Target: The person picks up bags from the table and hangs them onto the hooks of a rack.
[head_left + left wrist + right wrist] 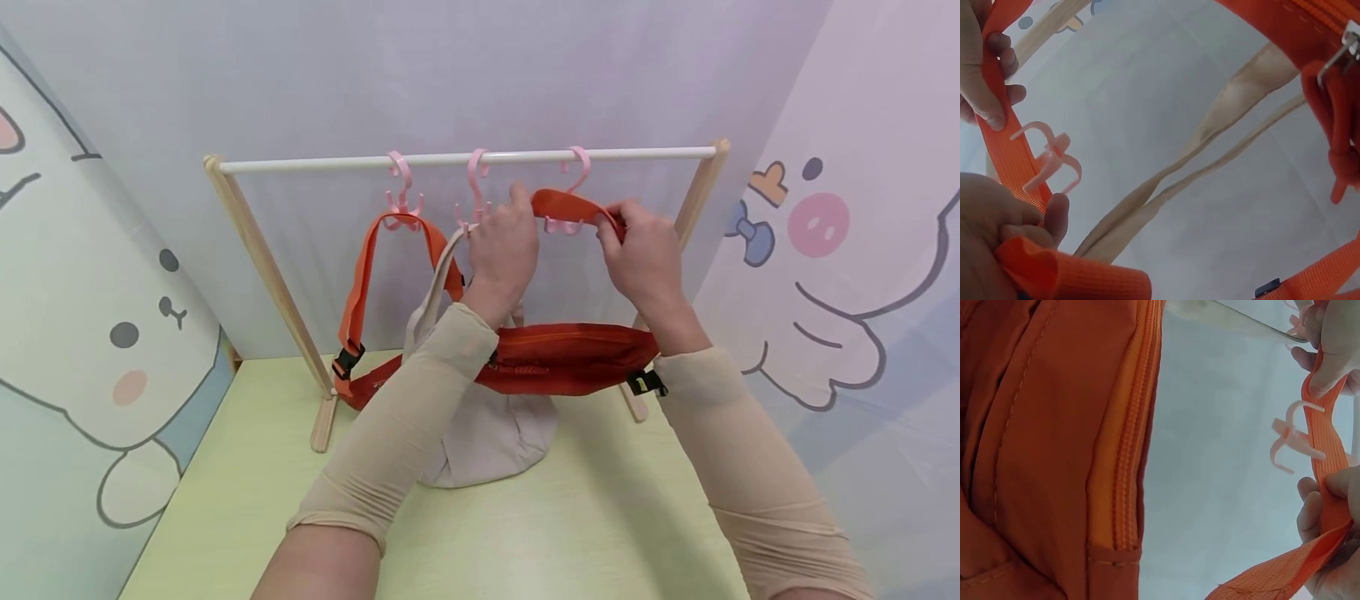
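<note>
An orange strap [564,202] runs between my two hands at the right pink hook [577,171]. My left hand [504,250] grips one part of the strap, and my right hand [647,257] pinches it farther right. In the right wrist view the hook's prongs [1291,434] overlap the strap between the hands. Below hangs the red-orange waist bag [570,358], its zipper [1129,444] showing up close. Another stretch of its strap [360,287] loops over the left pink hook [402,187]. A cream tote bag [487,442] hangs behind, partly hidden by the left arm.
A white rail [315,165] on wooden legs [262,258] carries the hooks, including a middle pink hook [477,179] with the tote's strap [442,279]. The stand is on a light yellow-green table [225,500]. Cartoon-printed curtains [862,250] hang at both sides.
</note>
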Demonstrator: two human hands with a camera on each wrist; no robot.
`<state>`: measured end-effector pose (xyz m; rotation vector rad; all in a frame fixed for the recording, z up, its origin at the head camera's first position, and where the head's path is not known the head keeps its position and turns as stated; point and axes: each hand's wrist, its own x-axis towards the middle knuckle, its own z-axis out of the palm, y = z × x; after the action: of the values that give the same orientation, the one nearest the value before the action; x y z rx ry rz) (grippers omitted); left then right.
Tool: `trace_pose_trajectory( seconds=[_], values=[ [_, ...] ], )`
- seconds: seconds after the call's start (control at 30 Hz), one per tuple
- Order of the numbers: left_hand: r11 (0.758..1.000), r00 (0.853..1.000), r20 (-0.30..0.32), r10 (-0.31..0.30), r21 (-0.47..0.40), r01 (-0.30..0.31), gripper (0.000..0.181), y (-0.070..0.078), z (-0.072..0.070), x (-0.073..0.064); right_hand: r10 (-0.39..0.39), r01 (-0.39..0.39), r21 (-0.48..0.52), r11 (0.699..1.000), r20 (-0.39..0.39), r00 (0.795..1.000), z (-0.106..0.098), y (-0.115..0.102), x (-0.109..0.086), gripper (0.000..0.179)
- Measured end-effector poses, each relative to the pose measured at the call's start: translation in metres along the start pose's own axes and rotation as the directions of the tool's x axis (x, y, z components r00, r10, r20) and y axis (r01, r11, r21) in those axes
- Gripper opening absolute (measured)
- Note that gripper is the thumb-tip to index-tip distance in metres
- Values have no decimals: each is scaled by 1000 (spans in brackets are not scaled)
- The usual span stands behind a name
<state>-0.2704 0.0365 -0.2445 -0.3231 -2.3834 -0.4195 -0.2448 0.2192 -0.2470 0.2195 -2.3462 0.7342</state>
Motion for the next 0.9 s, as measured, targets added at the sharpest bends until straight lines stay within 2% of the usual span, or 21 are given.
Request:
trace_pose_trajectory(
  seconds=[0.5, 0.7, 0.9],
  values=[
    [1000, 998, 63, -9, 6, 9, 12, -3, 4, -13, 17, -17, 2, 1000, 52, 999, 4, 9, -5, 31],
    [998, 997, 64, -31, -49, 35, 13, -4, 7, -17, 9, -9, 6, 1000, 59, 998, 5, 13, -5, 31],
    [993, 993, 103, -53, -100, 63, 17, -5, 7, -23, 2, -4, 17, 1000, 67, 998, 7, 18, -6, 30]
  ],
)
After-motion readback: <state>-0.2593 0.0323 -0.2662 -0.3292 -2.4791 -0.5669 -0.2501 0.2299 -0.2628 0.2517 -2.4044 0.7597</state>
